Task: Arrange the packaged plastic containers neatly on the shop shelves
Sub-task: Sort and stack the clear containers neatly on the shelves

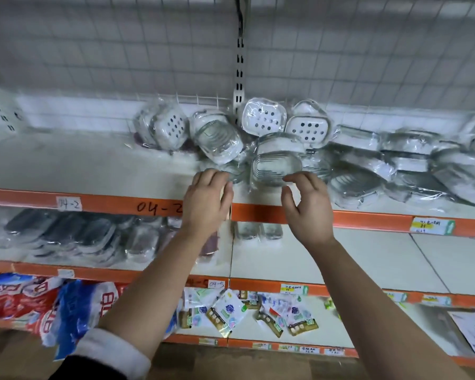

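Clear plastic wraps the ribbed container (276,167), which lies on the upper shelf (93,165) just beyond and between both grips, in front of a heap of packaged containers (263,117). The left grip (207,198) is spread, fingertips at a neighbouring package (237,171). The right grip (307,204) is spread, fingers curved, thumb apart, at the container's near right edge; I cannot tell whether it touches.

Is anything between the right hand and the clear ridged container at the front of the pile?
Nothing visible: the right hand is at the right edge of the clear ridged container, on the pile's open front side.
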Demonstrator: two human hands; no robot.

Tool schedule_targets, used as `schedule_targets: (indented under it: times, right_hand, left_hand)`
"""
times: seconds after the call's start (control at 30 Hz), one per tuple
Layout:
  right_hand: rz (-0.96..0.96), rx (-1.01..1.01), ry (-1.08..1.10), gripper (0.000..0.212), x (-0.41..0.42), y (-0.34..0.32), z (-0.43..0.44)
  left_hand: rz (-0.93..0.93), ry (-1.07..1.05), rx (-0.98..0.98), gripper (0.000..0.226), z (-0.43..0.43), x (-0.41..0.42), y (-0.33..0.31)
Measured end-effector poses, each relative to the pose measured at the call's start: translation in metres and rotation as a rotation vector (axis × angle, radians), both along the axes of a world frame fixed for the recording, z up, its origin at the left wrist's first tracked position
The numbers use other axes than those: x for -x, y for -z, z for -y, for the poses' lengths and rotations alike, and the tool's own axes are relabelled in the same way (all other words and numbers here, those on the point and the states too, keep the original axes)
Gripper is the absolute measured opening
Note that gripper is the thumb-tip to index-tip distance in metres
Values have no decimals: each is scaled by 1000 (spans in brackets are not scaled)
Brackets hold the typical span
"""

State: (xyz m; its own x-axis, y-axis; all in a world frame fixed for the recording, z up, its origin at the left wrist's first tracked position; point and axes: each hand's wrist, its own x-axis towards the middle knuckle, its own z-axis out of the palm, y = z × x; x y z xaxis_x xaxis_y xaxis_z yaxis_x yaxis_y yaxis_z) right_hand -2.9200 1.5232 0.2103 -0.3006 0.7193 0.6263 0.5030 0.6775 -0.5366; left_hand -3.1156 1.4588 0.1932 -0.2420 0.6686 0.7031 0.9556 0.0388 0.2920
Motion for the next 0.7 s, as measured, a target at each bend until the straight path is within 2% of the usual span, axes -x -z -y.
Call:
schedule_targets:
  times: [0.1,0.27,0.43,0.7]
  right_hand:
    - [-14,-27,34,19,19,-9,-11]
    - [-10,-46,54,19,50,-17,-31]
    - [-20,-70,85,18,66,-19,-41]
    - [-43,-48,76,21,84,-18,-51]
  left_hand:
    - [-10,-32,24,33,-29,23,-9]
    - [-1,-131,231,49,-82,54,-23]
    - [10,-106,389,56,-117,69,-28]
    - [-43,-90,388,51,-129,74,-27]
